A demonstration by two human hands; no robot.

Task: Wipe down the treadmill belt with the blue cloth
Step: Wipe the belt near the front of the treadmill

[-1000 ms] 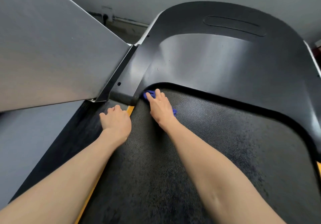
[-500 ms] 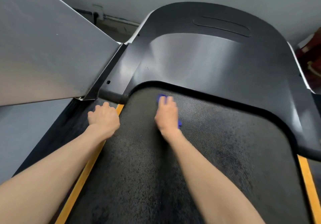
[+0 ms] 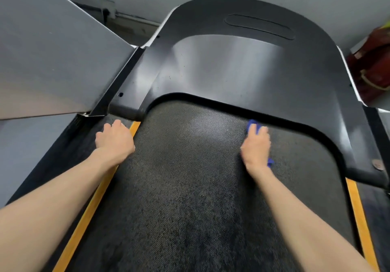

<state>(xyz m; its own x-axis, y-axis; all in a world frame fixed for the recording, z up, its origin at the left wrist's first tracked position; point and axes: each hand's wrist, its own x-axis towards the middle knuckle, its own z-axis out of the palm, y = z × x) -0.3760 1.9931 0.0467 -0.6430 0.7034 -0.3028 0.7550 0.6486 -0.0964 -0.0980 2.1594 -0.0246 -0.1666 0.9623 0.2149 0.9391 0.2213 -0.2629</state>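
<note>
The dark textured treadmill belt [image 3: 190, 176] fills the middle of the view. My right hand [image 3: 256, 146] presses the blue cloth [image 3: 252, 125] flat on the belt near its far end, right of centre, just below the black motor cover. Only the cloth's tip beyond my fingers and a corner by my wrist show. My left hand [image 3: 115, 138] rests palm down on the left side rail, over the yellow stripe, holding nothing, with its fingers curled loosely.
A glossy black motor cover [image 3: 232, 65] curves around the belt's far end. Yellow stripes [image 3: 358, 219] edge both sides. A grey upright panel [image 3: 48, 60] rises at the left. A red object [image 3: 373, 65] sits at the far right by the wall.
My right hand has swept the blue cloth rightward along the far end of the belt, from the left corner to right of centre. My left hand has stayed on the left rail.
</note>
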